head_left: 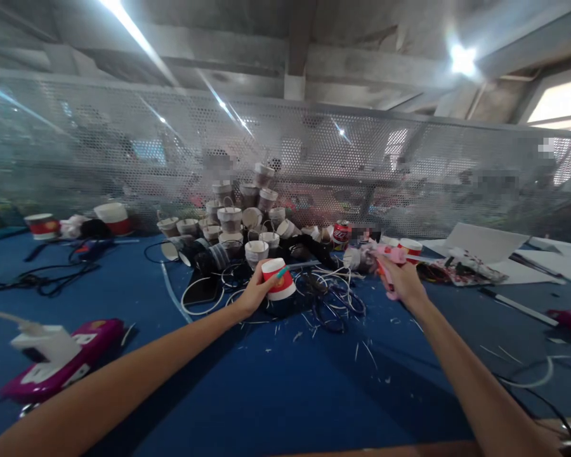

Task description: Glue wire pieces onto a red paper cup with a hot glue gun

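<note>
My left hand (253, 293) is closed around a small red and white paper cup (280, 287), tilted, just above the blue tabletop (285, 381). A teal nail shows against the cup's side. Out to the right, my right hand (406, 282) grips a pink glue gun (391, 257) with an orange part near the fingers. Its front end is near a small grey-white cup (354, 259); whether they touch, I cannot tell. Behind the held cup stands a heap of small wrapped cups with thin handles (229, 219), stacked several levels high.
A purple power strip (95, 333) with a white plug (47, 344) lies at left. Loose white cord (200, 312), scissors (330, 311) and trimmings lie mid-table. A red soda can (341, 235) stands behind. Papers (485, 241) and a marker (518, 308) are at right; a perforated metal partition (323, 152) backs the table.
</note>
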Tool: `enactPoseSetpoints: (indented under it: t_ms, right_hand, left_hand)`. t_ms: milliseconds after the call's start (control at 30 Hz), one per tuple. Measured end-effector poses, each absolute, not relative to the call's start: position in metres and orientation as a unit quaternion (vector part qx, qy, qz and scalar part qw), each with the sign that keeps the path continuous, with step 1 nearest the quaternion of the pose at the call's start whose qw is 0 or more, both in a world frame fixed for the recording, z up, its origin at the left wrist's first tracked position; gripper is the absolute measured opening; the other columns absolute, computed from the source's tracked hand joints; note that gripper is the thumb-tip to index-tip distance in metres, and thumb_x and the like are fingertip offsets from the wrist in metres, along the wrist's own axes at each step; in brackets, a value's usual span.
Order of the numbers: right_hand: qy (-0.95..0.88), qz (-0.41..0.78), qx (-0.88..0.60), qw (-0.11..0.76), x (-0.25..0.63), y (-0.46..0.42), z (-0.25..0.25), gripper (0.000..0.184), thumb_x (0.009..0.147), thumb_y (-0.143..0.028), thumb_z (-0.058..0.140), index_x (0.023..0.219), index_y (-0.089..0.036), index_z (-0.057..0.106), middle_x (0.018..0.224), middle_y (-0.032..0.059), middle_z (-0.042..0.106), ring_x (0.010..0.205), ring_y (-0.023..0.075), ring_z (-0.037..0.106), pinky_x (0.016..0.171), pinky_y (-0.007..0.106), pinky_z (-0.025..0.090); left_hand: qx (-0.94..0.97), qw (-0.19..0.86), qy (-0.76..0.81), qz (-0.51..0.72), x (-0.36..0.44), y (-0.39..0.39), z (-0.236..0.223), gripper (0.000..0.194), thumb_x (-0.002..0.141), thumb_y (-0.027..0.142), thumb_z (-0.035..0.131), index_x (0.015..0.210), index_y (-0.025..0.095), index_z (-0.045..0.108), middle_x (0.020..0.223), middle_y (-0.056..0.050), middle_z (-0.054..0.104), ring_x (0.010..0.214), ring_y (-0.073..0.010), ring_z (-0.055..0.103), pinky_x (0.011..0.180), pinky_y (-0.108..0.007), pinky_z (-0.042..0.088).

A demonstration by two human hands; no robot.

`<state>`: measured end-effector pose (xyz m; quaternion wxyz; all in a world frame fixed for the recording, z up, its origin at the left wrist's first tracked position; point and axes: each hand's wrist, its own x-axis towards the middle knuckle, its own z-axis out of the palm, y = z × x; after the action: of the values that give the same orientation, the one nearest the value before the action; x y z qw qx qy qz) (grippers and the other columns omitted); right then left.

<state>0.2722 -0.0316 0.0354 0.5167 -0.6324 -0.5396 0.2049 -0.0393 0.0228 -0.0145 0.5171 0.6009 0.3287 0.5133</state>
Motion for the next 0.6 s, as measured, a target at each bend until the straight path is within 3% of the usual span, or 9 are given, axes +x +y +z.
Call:
enactPoseSetpoints:
  t_ms: [100, 233, 433, 500, 600]
  right_hand:
    - [-0.468, 0.342, -0.474, 0.662, 0.234, -0.040, 0.028, 0.042, 0.069, -0.051, 0.050, 0.092, -0.017, 0.060, 0.045, -0.0033, 0.050, 0.031, 0.0103, 0.041, 0.029, 0.021, 0.028]
    - [-0.473, 0.472, -0.366, 0.648, 0.195, -0.054, 0.018, 0.038, 0.072, -0.051, 0.047, 0.089, -0.020, 0.059, 0.047, -0.0029, 0.055, 0.027, 0.0091, 0.039, 0.024, 0.020, 0.025]
    - [-0.474, 0.547, -0.380, 0.576, 0.178, -0.060, 0.002, 0.034, 0.067, -0.051, 0.060, 0.063, -0.017, 0.057, 0.032, -0.0060, 0.043, 0.021, 0.0050, 0.027, 0.023, 0.019, 0.021]
    - [-0.480, 0.546, -0.388, 0.566, 0.177, -0.060, -0.004, 0.031, 0.065, -0.047, 0.065, 0.063, -0.016, 0.059, 0.035, -0.0055, 0.044, 0.024, 0.0050, 0.030, 0.024, 0.019, 0.024]
    - [-0.480, 0.551, -0.379, 0.568, 0.174, -0.060, -0.010, 0.033, 0.062, -0.043, 0.068, 0.080, -0.016, 0.066, 0.045, -0.0026, 0.053, 0.030, 0.0062, 0.037, 0.026, 0.019, 0.027]
  left_hand:
    - [0.629, 0.505, 0.342, 0.482, -0.038, 0.019, -0.012, 0.054, 0.067, 0.038, 0.065, 0.114, 0.024, 0.042, 0.104, -0.003, 0.055, 0.096, -0.0200, 0.054, 0.085, -0.034, 0.044]
    - [0.649, 0.506, 0.339, 0.456, -0.037, 0.015, -0.009, 0.059, 0.067, 0.036, 0.065, 0.117, 0.024, 0.037, 0.104, -0.004, 0.055, 0.096, -0.0201, 0.055, 0.085, -0.035, 0.044]
    - [0.692, 0.499, 0.314, 0.416, -0.037, 0.018, -0.013, 0.043, 0.067, 0.035, 0.067, 0.102, 0.021, 0.044, 0.096, -0.003, 0.055, 0.094, -0.0193, 0.054, 0.086, -0.035, 0.044]
    - [0.694, 0.505, 0.316, 0.405, -0.038, 0.018, -0.014, 0.044, 0.068, 0.035, 0.066, 0.103, 0.021, 0.044, 0.097, -0.003, 0.056, 0.094, -0.0195, 0.054, 0.086, -0.036, 0.044]
    - [0.697, 0.517, 0.309, 0.389, -0.038, 0.016, -0.014, 0.047, 0.068, 0.036, 0.066, 0.106, 0.021, 0.043, 0.101, -0.004, 0.056, 0.096, -0.0200, 0.054, 0.087, -0.036, 0.043]
